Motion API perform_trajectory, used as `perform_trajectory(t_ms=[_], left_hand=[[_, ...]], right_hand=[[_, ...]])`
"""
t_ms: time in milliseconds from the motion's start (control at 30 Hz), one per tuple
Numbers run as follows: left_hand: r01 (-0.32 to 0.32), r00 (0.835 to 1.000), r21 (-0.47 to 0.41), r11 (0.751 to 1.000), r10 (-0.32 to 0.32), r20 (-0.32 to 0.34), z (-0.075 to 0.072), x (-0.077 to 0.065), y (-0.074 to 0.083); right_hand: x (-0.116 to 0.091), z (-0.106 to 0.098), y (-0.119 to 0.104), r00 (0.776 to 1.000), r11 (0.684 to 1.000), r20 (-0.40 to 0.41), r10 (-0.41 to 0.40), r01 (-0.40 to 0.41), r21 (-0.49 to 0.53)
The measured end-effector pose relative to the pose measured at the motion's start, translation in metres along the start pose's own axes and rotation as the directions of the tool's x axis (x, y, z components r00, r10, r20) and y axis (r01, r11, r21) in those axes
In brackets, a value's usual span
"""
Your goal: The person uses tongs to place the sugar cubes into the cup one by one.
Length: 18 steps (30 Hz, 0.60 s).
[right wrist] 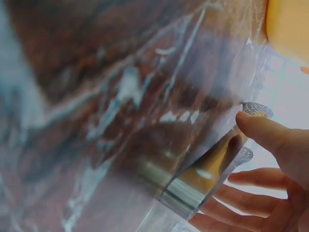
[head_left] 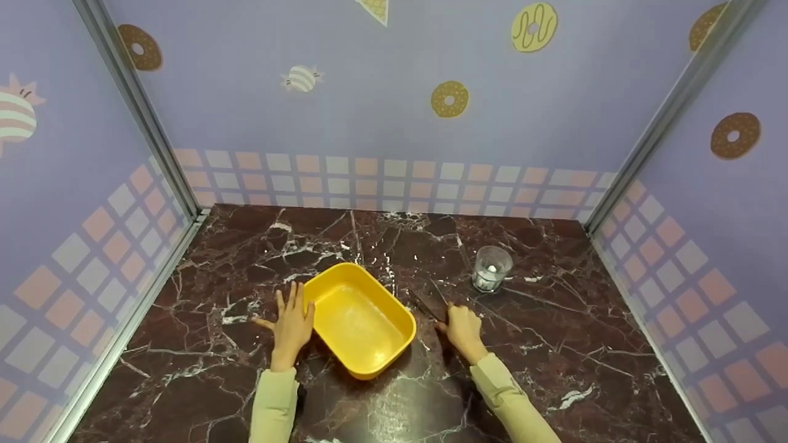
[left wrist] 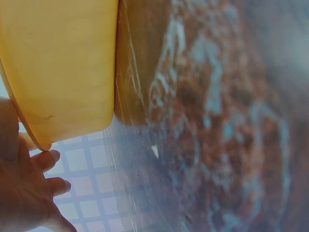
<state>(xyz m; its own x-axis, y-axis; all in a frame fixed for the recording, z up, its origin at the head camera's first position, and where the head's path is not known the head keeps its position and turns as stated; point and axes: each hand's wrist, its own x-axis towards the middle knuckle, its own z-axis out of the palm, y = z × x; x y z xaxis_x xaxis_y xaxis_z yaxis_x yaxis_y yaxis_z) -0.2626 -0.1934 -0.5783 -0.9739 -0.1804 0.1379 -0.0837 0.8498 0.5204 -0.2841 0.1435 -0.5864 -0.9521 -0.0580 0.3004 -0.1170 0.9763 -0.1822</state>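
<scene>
A yellow rectangular tub (head_left: 359, 320) stands at a slant on the dark marbled table, its inside bare. My left hand (head_left: 292, 326) lies along its left side with fingers spread and fairly straight, thumb at the rim. The left wrist view shows fingertips against the corner of the tub (left wrist: 63, 67). To the right of the tub, my right hand (head_left: 463, 327) grips metal tongs (head_left: 429, 307) that point away from me. In the right wrist view, thumb and fingers hold the tongs (right wrist: 190, 191) from both sides; their perforated tips stand apart.
A clear glass (head_left: 492, 269) with something small and white in it stands behind and right of my right hand. Patterned purple walls (head_left: 381, 123) enclose the table (head_left: 554, 332) at the back and both sides.
</scene>
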Motion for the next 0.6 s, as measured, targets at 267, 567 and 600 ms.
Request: perform_trajectory(t_ms=[267, 567, 600], left_hand=[[-0.012, 1.0, 0.005, 1.0, 0.012, 0.0, -0.001, 0.001, 0.001], [-0.059, 0.997, 0.019, 0.998, 0.06, -0.055, -0.001, -0.004, 0.015], [-0.073, 0.995, 0.014, 0.997, 0.074, -0.068, 0.0, -0.006, 0.018]], right_hand=[[0.0, -0.005, 0.012, 0.981, 0.987, -0.131, -0.142, 0.149, 0.05], [-0.003, -0.018, 0.014, 0.968, 0.974, -0.139, -0.208, 0.218, 0.061], [-0.004, -0.019, 0.014, 0.969, 0.974, -0.128, -0.21, 0.219, 0.061]])
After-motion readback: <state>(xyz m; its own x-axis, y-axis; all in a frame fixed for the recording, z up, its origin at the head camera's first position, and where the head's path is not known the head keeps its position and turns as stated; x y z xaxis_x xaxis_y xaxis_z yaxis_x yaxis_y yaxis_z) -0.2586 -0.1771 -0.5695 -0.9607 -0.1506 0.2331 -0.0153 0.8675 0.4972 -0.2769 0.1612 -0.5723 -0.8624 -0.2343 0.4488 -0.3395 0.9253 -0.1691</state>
